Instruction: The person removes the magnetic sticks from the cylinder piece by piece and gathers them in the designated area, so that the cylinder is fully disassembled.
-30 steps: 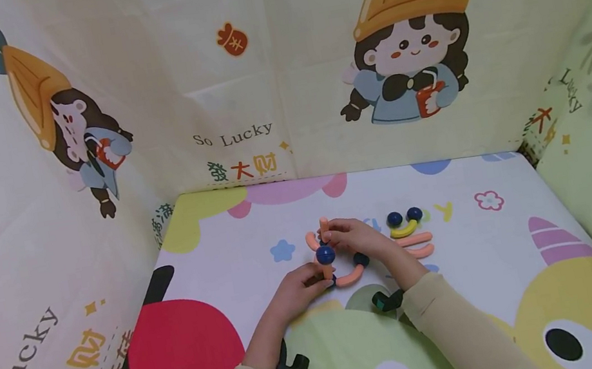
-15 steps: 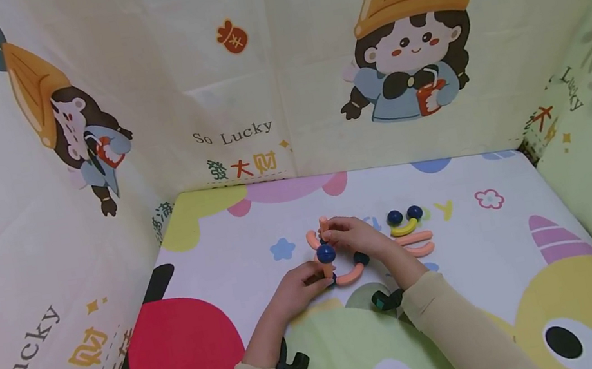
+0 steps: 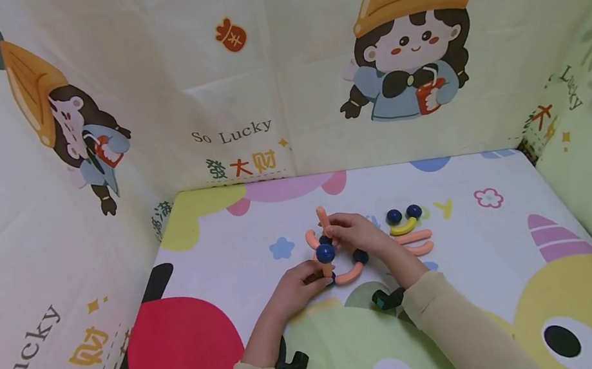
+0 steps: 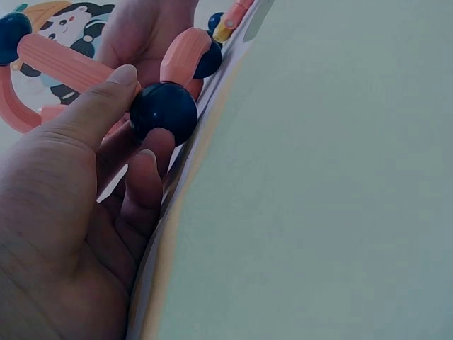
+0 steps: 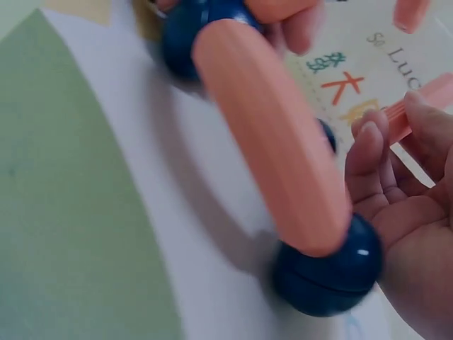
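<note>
A part-built structure of pink rods and dark blue balls sits near the middle of the table [image 3: 247,245], within reach of both hands. At its 8 o'clock, the left hand [image 3: 295,290] has its fingers bent around a lower dark blue ball [image 4: 164,113], the thumb pressed along the straight pink rod [image 4: 67,60] that rises from it to a raised dark blue ball [image 3: 325,253]. At about 2 o'clock, the right hand [image 3: 359,232] pinches an upright pink rod [image 3: 321,214] between thumb and fingers; whether its lower end meets the ball beneath cannot be told. A curved pink rod [image 3: 351,274] runs from the lower ball to another dark blue ball [image 3: 360,256] at 3 o'clock. Farther out toward 2 o'clock, two loose balls [image 3: 393,216] lie beside a curved yellow rod [image 3: 404,228], with two loose pink rods [image 3: 414,236] just nearer the person.
</note>
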Available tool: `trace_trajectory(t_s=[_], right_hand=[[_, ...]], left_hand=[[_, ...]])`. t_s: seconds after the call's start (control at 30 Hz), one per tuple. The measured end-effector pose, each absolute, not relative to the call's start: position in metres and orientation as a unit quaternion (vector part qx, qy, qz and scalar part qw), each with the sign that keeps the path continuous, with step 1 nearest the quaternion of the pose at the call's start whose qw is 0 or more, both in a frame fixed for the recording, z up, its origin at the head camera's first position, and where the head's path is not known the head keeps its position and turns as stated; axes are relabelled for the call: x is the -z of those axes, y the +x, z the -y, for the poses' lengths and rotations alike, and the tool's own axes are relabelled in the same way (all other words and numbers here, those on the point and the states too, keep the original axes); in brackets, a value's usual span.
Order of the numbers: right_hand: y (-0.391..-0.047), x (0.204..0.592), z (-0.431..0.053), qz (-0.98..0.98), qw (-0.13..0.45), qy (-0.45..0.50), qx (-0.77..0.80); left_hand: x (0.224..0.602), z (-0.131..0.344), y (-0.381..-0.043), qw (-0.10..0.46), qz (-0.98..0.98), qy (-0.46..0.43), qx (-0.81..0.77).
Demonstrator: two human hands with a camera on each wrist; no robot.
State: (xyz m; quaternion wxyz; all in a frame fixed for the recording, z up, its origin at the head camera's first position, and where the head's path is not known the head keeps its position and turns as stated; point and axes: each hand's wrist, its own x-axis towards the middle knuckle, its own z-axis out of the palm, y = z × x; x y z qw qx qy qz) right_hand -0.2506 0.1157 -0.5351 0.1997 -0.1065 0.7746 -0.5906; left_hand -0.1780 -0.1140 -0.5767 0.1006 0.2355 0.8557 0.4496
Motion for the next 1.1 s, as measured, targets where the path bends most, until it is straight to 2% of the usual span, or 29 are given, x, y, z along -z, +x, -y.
trace_trajectory(t_s=[0.23, 0.47, 0.67, 1.1], right_hand=[[-0.245, 0.518, -0.14, -0.847, 0.154, -0.109, 0.497], [-0.225, 0.505, -0.183, -0.857, 0.165, -0.084, 0.481], [-0.206, 0.508, -0.226, -0.887, 0.151, -0.061, 0.433], [-0.167, 0.525, -0.298, -0.919, 0.075, -0.062, 0.381]], left_hand=[[0.574, 0.114, -0.177, 0.111, -0.861, 0.227, -0.441], [0.573, 0.116, -0.176, 0.09, -0.87, 0.232, -0.426], [0.574, 0.116, -0.175, 0.097, -0.87, 0.231, -0.424], [0.575, 0.114, -0.174, 0.104, -0.863, 0.231, -0.437]])
